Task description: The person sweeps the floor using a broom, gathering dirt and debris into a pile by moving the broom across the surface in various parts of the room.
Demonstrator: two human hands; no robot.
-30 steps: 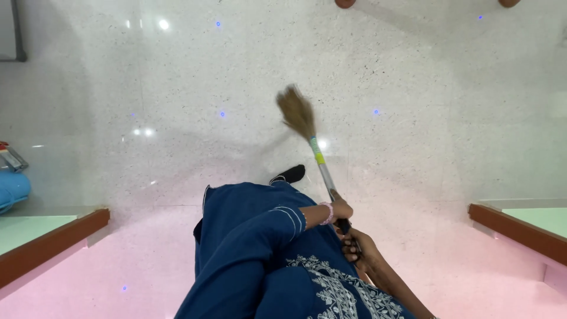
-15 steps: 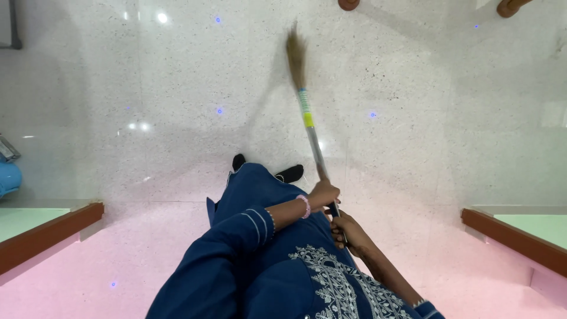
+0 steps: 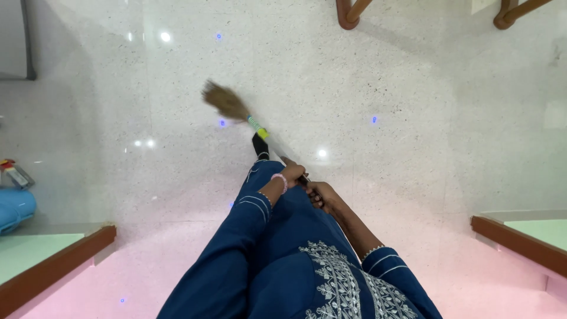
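A grass broom (image 3: 227,103) with a brown bristle head and a green and yellow band on its handle lies low over the pale speckled floor (image 3: 413,118), pointing up and left. My left hand (image 3: 292,174), with a pink bracelet at the wrist, grips the handle further up. Just behind it my right hand (image 3: 321,194) holds the handle's end. Both arms wear dark blue sleeves with white trim. My dark-socked foot (image 3: 260,145) shows under the handle.
Brown wooden furniture legs (image 3: 348,13) stand at the top edge. Wood-edged pale green surfaces sit at the lower left (image 3: 53,263) and lower right (image 3: 520,236). A blue object (image 3: 15,207) and a small red and white item (image 3: 13,172) lie at the left.
The broom head has swung from the upper middle down and to the left. Both hands moved up and left with the handle, and I have stepped forward.
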